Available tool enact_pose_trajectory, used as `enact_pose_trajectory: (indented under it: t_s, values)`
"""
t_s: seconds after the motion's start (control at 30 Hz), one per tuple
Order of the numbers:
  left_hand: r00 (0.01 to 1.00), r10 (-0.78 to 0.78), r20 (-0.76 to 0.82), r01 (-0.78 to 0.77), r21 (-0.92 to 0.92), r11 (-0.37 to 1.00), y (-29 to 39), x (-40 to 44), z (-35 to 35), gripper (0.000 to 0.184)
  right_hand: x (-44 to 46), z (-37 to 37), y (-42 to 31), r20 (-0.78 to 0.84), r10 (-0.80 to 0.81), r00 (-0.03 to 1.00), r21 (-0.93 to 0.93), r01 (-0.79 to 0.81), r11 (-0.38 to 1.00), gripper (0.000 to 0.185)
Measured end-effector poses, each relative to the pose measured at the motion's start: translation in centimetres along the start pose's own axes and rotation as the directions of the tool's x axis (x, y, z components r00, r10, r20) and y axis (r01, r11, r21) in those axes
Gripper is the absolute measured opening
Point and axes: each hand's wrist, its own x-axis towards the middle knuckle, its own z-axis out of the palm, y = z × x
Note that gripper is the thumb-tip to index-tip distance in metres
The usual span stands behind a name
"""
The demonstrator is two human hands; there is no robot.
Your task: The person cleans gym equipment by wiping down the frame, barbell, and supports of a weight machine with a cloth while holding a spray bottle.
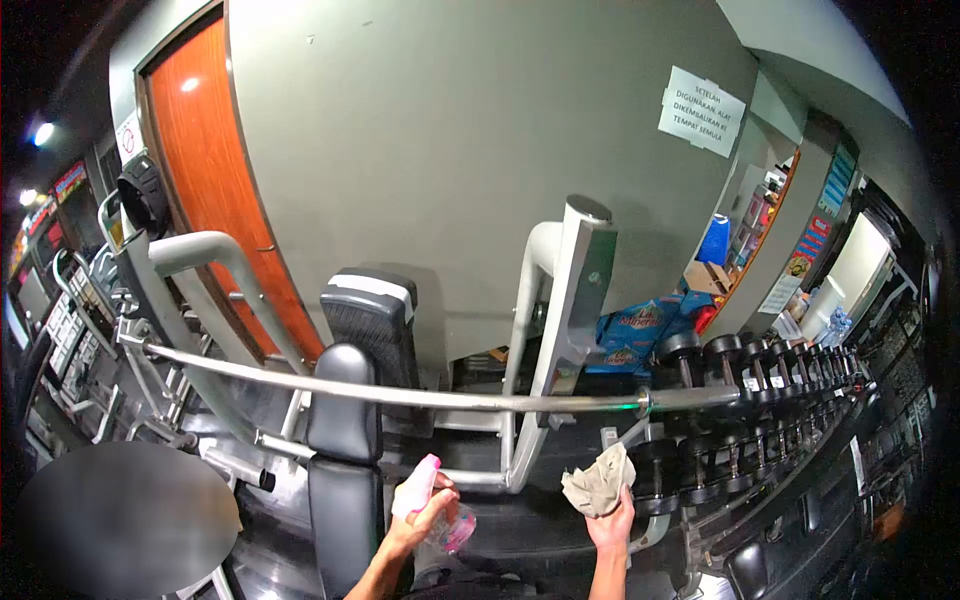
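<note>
My left hand (430,513) is wrapped round a spray bottle (456,530) with a pink and white spray head and a clear body. My right hand (610,522) grips a crumpled beige cloth (600,480), which bunches up above the fingers. Both hands are below a long metal barbell bar (470,400) that runs across the bench frame, and neither touches it. Left of the spray bottle is the black padded bench (343,500). The fingers behind the cloth are partly hidden.
Grey uprights (572,300) hold the bar in front of a grey wall. On the right stands a rack of dumbbells (760,370), with blue boxes (640,330) behind it. A second black bench (370,300) stands by the wall. An orange door (205,150) is at the left.
</note>
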Motion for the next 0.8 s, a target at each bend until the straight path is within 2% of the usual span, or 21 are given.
enact_pose_trajectory:
  t_s: [0.03, 0.1, 0.17, 0.2, 0.23, 0.3, 0.33, 0.37, 0.43, 0.47, 0.5, 0.57, 0.6, 0.63, 0.7, 0.73, 0.8]
  values:
    - [0.999, -0.023, 0.024, 0.022, 0.026, 0.999, 0.9, 1.1, -0.3, 0.016, 0.3, 0.4, -0.1, -0.023, -0.009, 1.0, 0.011, 0.009, 1.0, 0.049]
    - [0.996, -0.066, 0.064, 0.071, -0.08, 0.994, 2.9, 3.4, -0.9, 0.022, 1.2, 1.7, -0.6, -0.046, -0.037, 0.998, 0.019, 0.038, 0.999, 0.047]
    - [0.991, 0.016, 0.133, -0.001, -0.111, 0.994, 4.4, 6.0, -1.7, 0.028, 2.1, 3.0, -0.6, -0.065, -0.056, 0.996, 0.065, 0.06, 0.996, 0.048]
    - [0.968, 0.044, 0.249, -0.017, -0.111, 0.994, 3.7, 7.3, -3.5, 0.063, 2.6, 3.2, -0.5, -0.035, -0.074, 0.997, 0.066, 0.077, 0.995, 0.052]
    - [0.919, 0.157, 0.36, -0.178, 0.025, 0.984, 3.7, 9.3, -4.7, 0.079, 3.1, 4.1, -0.4, -0.068, -0.117, 0.991, 0.073, 0.122, 0.99, 0.052]
    - [0.836, 0.246, 0.49, -0.308, 0.049, 0.95, 5.5, 12.5, -5.9, 0.091, 4.6, 4.6, -0.1, -0.129, -0.271, 0.954, -0.068, 0.264, 0.962, 0.052]
    - [0.848, 0.255, 0.466, -0.263, -0.049, 0.964, 7.3, 13.5, -5.5, 0.082, 5.1, 5.8, -0.1, -0.173, -0.356, 0.918, -0.156, 0.331, 0.931, 0.052]
    - [0.85, 0.164, 0.5, -0.177, -0.022, 0.984, 8.6, 14.8, -5.8, 0.065, 6.3, 5.1, -0.1, -0.201, -0.424, 0.883, -0.168, 0.395, 0.903, 0.053]
    - [0.762, 0.132, 0.634, -0.281, 0.14, 0.95, 10.8, 18.0, -7.2, 0.052, 7.3, 7.9, -0.6, -0.215, -0.543, 0.812, -0.162, 0.519, 0.84, 0.054]
    - [0.773, 0.04, 0.633, -0.108, 0.068, 0.992, 10.9, 18.9, -8.1, 0.056, 7.7, 8.8, -0.9, -0.228, -0.561, 0.796, -0.172, 0.534, 0.828, 0.054]
    - [0.804, 0.098, 0.587, -0.17, 0.069, 0.983, 11.4, 19.9, -8.1, 0.058, 8.1, 9.6, -1.2, -0.227, -0.596, 0.77, -0.16, 0.574, 0.803, 0.055]
    - [0.764, 0.11, 0.635, -0.175, 0.039, 0.984, 12.0, 22.4, -9.1, 0.06, 8.6, 10.5, -1.2, -0.239, -0.648, 0.723, -0.158, 0.63, 0.761, 0.055]
    - [0.7, 0.126, 0.703, -0.24, 0.065, 0.969, 11.6, 24.3, -10.1, 0.066, 8.7, 10.8, -1.0, -0.227, -0.698, 0.678, -0.176, 0.677, 0.715, 0.056]
    - [0.707, 0.193, 0.681, -0.289, 0.029, 0.957, 11.0, 25.2, -10.3, 0.065, 8.6, 11.0, -0.7, -0.216, -0.744, 0.633, -0.194, 0.718, 0.668, 0.056]
    - [0.616, 0.197, 0.762, -0.448, 0.134, 0.884, 11.0, 27.6, -10.8, 0.065, 8.5, 11.4, 0.4, -0.234, -0.787, 0.571, -0.279, 0.736, 0.617, 0.057]
    - [0.598, 0.19, 0.779, -0.44, 0.121, 0.89, 10.5, 28.4, -10.8, 0.065, 8.2, 11.5, 1.1, -0.237, -0.818, 0.524, -0.352, 0.739, 0.575, 0.058]
    - [0.552, 0.377, 0.744, -0.659, 0.112, 0.743, 8.9, 29.8, -10.4, 0.05, 7.4, 11.3, 2.5, -0.25, -0.872, 0.42, -0.447, 0.749, 0.489, 0.062]
